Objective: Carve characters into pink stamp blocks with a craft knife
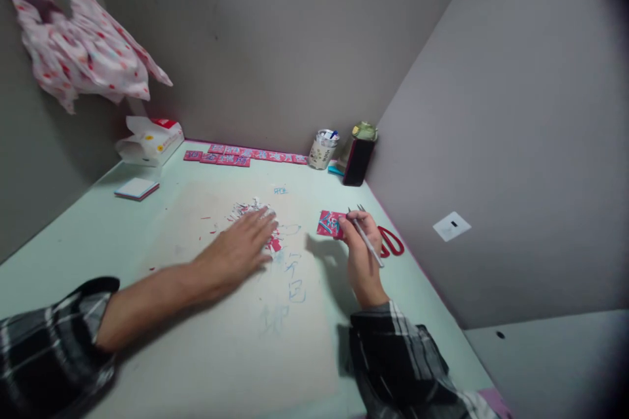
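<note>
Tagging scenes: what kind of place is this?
Likely a small partitioned craft desk: grey walls close around the pale green desktop, paper scraps at the left hand, red scissors beside the right hand holding a red card.

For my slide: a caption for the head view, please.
Left hand on paper scraps; right hand holds a thin tool and red card.

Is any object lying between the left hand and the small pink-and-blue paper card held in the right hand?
Nothing visible. Between the left hand and the small pink-and-blue paper card in the right hand lies only bare pale mat; paper scraps sit by the left fingertips.
</note>
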Tool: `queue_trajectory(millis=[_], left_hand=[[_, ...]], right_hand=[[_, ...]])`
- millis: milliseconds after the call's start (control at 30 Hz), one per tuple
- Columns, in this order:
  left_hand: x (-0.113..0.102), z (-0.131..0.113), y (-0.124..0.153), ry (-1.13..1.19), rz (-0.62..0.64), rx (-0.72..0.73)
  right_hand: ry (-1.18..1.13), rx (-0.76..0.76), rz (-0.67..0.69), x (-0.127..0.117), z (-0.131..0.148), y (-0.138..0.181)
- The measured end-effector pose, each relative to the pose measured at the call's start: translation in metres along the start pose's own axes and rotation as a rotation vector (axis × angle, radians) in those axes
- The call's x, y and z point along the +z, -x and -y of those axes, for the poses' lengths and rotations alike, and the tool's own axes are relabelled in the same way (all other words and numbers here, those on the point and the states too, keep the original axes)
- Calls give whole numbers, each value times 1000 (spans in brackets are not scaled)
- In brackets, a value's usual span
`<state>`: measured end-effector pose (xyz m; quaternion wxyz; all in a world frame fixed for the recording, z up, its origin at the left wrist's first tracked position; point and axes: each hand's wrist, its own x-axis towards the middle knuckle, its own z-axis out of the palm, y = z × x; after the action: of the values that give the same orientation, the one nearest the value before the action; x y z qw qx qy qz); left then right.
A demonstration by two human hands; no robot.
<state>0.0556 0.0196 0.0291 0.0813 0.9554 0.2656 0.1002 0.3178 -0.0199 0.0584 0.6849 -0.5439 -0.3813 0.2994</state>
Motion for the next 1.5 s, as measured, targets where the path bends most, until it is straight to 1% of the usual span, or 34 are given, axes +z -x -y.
queue_trajectory(millis=[33,67,100,133,167,200,233,300,367,400,433,467,500,533,567,600,633,667,733,800,867,933,1000,1067,1133,1200,1233,1300,1400,1500], left_hand=[[4,-17,2,-1,-1,15],[11,-37,7,17,33,79],[18,-56,11,92,79,199],[25,-72,15,169,158,321],[30,-83,17,240,248,345],[32,-89,16,297,319,314],[32,-90,14,335,344,230],[22,-76,8,370,279,-39],[8,-51,9,356,220,-152],[1,-37,15,350,195,-184],[-4,-22,25,343,159,-216],[-7,-7,38,336,78,-252],[-8,8,53,315,-46,-329],[-7,22,70,288,-155,-443],[-4,35,87,244,-232,-564],[0,46,102,179,-272,-681],[6,54,116,111,-271,-776],[12,58,126,90,-263,-815],[25,56,138,64,-230,-791],[34,43,141,-1,-168,-691],[36,29,139,-53,-115,-607],[31,23,135,-62,-80,-559],[19,33,129,-16,-79,-581],[4,56,121,55,-120,-673],[-8,83,113,59,-178,-741],[-13,105,106,64,-199,-767],[-12,112,104,67,-201,-772],[-7,116,104,77,-203,-762],[-2,114,112,104,-210,-724],[-13,124,120,113,-227,-725]], right_hand=[[-5,12,-8,-2,-4,-1],[-11,24,-16,-4,-8,-2],[-17,35,-21,-6,-10,-1],[-23,45,-22,-9,-12,-1],[-29,55,-20,-11,-13,1],[-34,65,-13,-12,-13,2],[-38,77,-2,-13,-13,3],[-45,103,25,-13,-12,4],[-51,129,44,-11,-11,5],[-54,141,51,-11,-10,6],[-60,152,60,-10,-9,6],[-65,163,67,-10,-8,7],[-71,170,74,-9,-6,8],[-74,174,83,-9,-5,9],[-73,174,94,-8,-4,11],[-69,173,104,-7,-3,12],[-65,173,115,-6,-3,14],[-61,175,127,-4,-3,15],[-62,184,147,-1,-3,17],[-72,197,157,1,-3,18],[-76,215,158,2,-3,19],[-72,234,156,3,-2,20],[-77,252,163,3,-1,21],[-87,270,171,4,-1,21],[-91,280,174,5,-1,21],[-82,279,172,5,-2,21],[-80,275,169,5,-3,20],[-83,272,169,5,-3,20],[-85,293,177,5,-1,21],[-90,335,194,7,1,23]])
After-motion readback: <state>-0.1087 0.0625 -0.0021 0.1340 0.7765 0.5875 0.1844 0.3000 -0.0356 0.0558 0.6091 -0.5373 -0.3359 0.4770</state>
